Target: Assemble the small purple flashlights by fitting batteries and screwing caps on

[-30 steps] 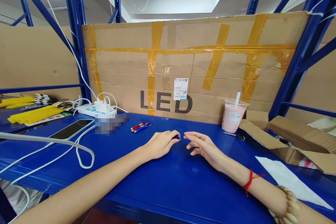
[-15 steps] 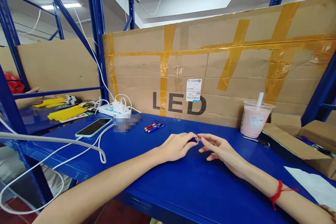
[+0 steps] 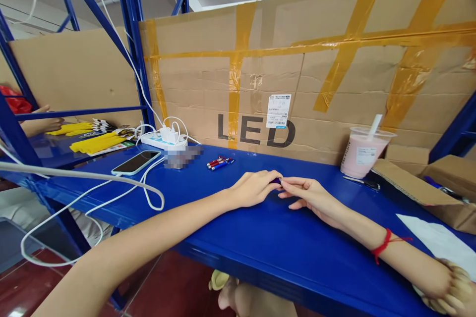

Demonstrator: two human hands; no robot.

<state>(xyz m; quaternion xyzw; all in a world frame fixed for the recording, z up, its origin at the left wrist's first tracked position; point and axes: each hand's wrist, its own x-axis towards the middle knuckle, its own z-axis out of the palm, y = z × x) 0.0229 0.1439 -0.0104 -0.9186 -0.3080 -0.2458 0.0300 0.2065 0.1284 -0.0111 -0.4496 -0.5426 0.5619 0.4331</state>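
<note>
My left hand [image 3: 253, 189] is closed around a small dark-blue, pen-like piece [image 3: 276, 181] with a metallic end, held above the blue table. Most of that piece is hidden by my fingers. My right hand [image 3: 307, 195] meets it from the right, thumb and forefinger pinched at its end and the other fingers loosely bent. Several red and blue pens [image 3: 220, 163] lie together on the table, beyond my left hand.
Left of the pens are a phone [image 3: 136, 162], a white power strip [image 3: 158, 141] and looping cables. To the right stand a pink drink cup [image 3: 362, 153] and an opened cardboard box [image 3: 420, 185], near a white paper [image 3: 439, 240]. Another person's hand [image 3: 42, 124] is at the far left, beside yellow items [image 3: 94, 143].
My right thumb and forefinger have closed onto the end of the dark-blue piece, less of which shows now. The view has tilted down, showing more floor.
</note>
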